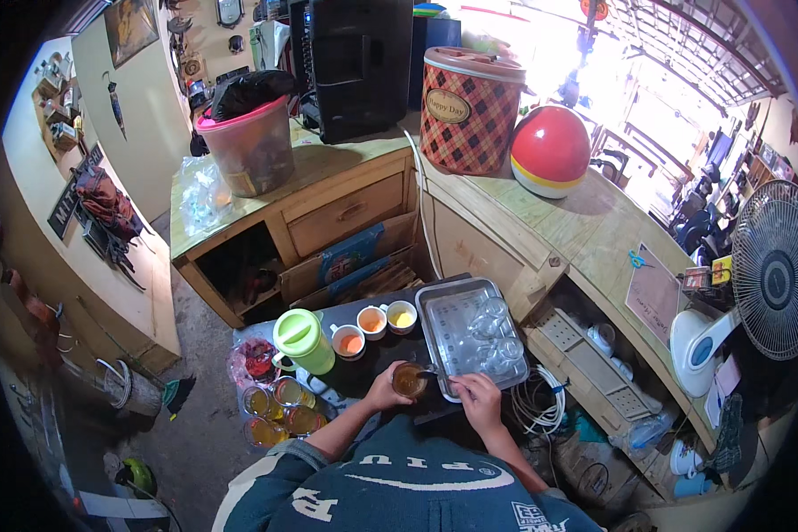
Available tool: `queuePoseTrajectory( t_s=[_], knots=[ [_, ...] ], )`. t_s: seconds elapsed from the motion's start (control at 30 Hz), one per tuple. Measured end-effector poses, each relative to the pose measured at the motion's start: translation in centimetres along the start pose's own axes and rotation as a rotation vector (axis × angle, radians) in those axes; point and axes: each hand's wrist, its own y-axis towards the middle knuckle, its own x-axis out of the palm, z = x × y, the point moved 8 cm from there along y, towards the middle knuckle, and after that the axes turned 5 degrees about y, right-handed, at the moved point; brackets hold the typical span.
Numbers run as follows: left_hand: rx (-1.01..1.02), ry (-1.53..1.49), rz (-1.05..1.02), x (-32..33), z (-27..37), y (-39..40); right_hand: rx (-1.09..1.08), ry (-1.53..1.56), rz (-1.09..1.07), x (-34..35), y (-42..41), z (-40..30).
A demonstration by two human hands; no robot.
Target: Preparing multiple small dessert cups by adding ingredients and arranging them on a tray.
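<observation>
My left hand [387, 389] holds a glass of brown drink [409, 380] above the front of a dark low table. In my right hand [479, 398] is the handle of a metal spoon [432, 374], whose other end reaches into that glass. Behind the glass stand three cups: one with orange-red contents [350, 343], one with orange contents [372, 322] and one with yellow contents [401, 317]. A green lidded pitcher [304, 342] is left of them. Several glasses of yellowish drink [266, 431] are grouped at the left.
To the right, a metal tray [439, 332] bears clear glass cups [489, 319]. A red item in clear plastic [258, 359] lies at the table's left. Wooden counters [352, 166] surround the far side and right, with a fan [775, 279] and coiled white cable [542, 405] to the right.
</observation>
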Motion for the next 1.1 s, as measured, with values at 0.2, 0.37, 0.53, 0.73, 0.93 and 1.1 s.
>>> queuePoseTrajectory(
  t_s=[0.2, 0.37, 0.53, 0.73, 0.93, 1.1],
  knots=[
    [-0.145, 0.201, 0.165, -0.9, 0.2, -1.2, 0.096, 0.039, 0.07, -0.2, -0.8, 1.3],
    [-0.16, 0.249, 0.309, -2.8, 4.4, -4.9, 0.176, 0.054, 0.099, 0.0, -1.4, 3.6],
    [0.124, 0.261, 0.524, -8.2, 9.8, -10.1, 0.747, 0.537, 0.285, 2.1, -4.6, 11.4],
    [0.216, 0.477, 1.1, -20.8, 12.0, -16.7, 1.034, 1.074, 0.346, 5.6, -4.6, 11.4],
    [-0.403, 0.579, 1.01, -31.5, 4.1, -19.6, 1.172, 1.323, 0.374, 8.2, -4.8, 9.9],
    [-0.486, 0.775, 0.559, -33.1, -2.0, -15.9, 1.344, 1.617, 0.312, 10.3, -6.2, 8.8]
  ],
)
